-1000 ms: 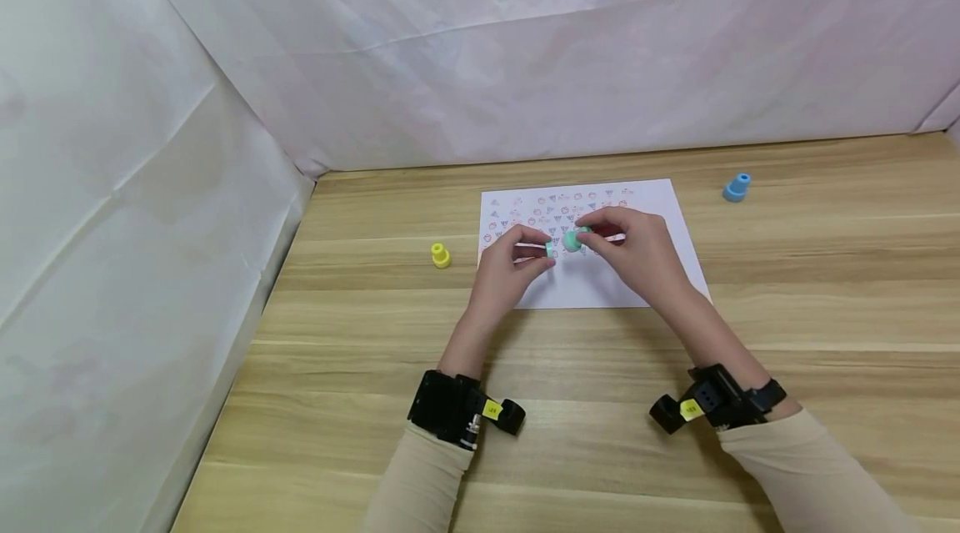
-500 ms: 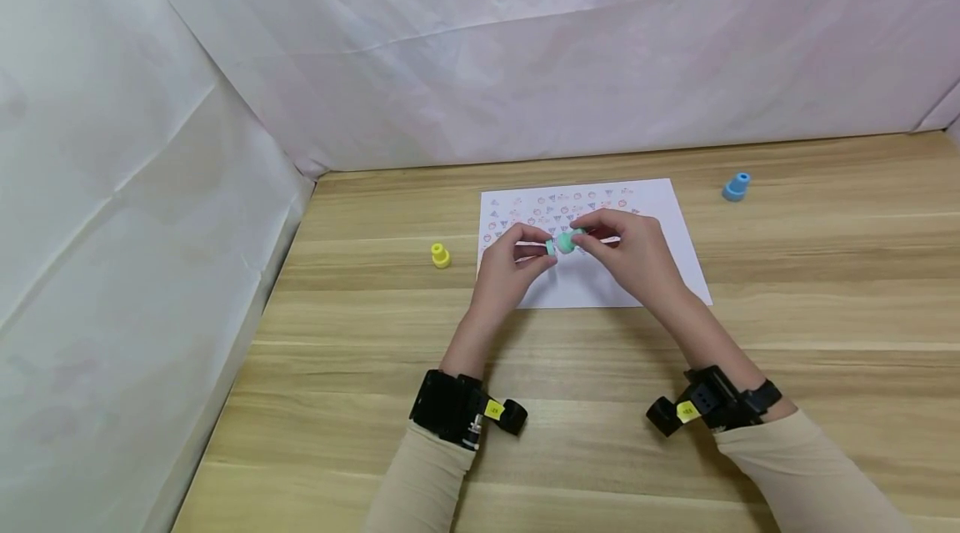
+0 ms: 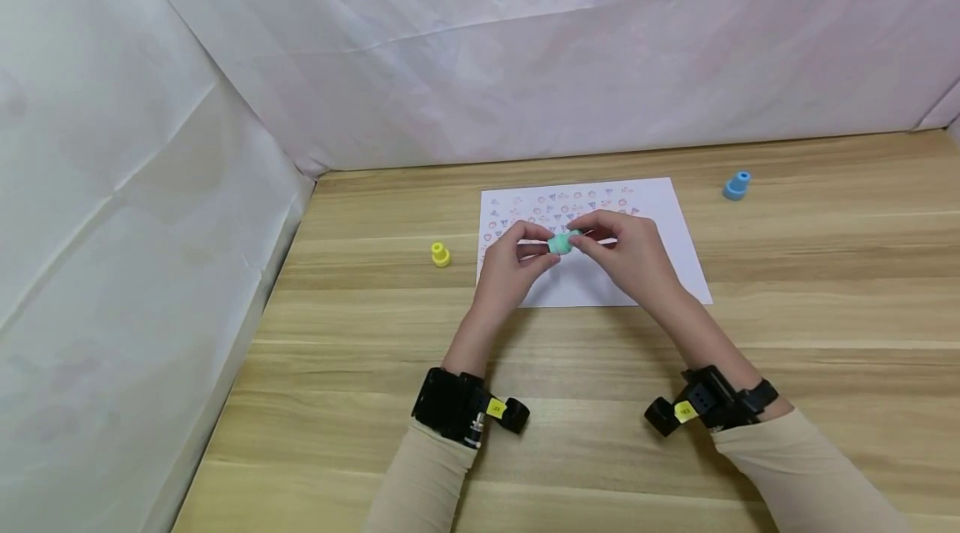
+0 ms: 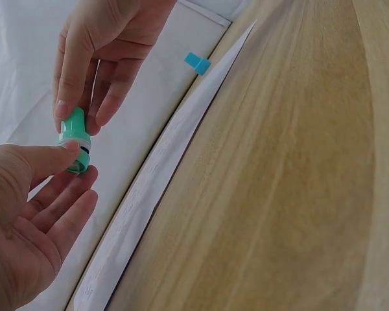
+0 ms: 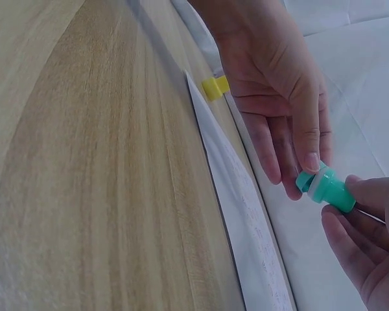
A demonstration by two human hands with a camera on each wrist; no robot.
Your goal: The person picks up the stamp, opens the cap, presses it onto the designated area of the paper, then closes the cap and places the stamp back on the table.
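— Where do we stand with the green stamp (image 3: 561,243)?
— We hold it above the stamped sheet (image 3: 592,283), cap meeting body. Our left hand (image 3: 510,270) pinches the cap end, our right hand (image 3: 630,253) pinches the body; seating looks nearly done.
— Any writing?
— Too small to read. The yellow stamp (image 3: 440,254) sits at nine o'clock, the blue stamp (image 3: 737,185) at two.

Green cap (image 3: 552,245) now on stamp (image 3: 564,241)
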